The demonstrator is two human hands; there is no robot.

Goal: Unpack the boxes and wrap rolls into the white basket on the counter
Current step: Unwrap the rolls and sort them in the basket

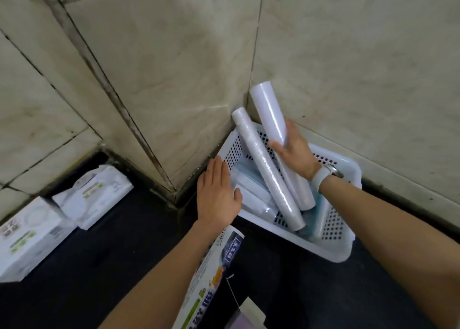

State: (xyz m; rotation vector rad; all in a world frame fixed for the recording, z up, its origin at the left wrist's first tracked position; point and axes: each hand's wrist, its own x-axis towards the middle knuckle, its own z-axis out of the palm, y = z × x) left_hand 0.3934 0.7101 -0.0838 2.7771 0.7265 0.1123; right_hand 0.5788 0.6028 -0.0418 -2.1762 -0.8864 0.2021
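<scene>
Here, the perforated white plastic basket at 4 o'clock holds glossy cylindrical rolls; the right hand grips one roll, the left hand lies flat, fingers straight, touching the rim.

A single view is given, taken from a wide-angle camera worn on the person's head. It is aimed forward and steeply downward onto a dark counter where two beige tiled walls meet in a corner. The scene is viewed from close above: both bare forearms are seen entering from the bottom edge, and the left hand and right hand are framed near the middle. A white perforated plastic basket is caught right of centre, white cardboard boxes at the lower left edge. Straight tile joints are bent by the lens. No second view is supplied, so nothing is shared.
</scene>
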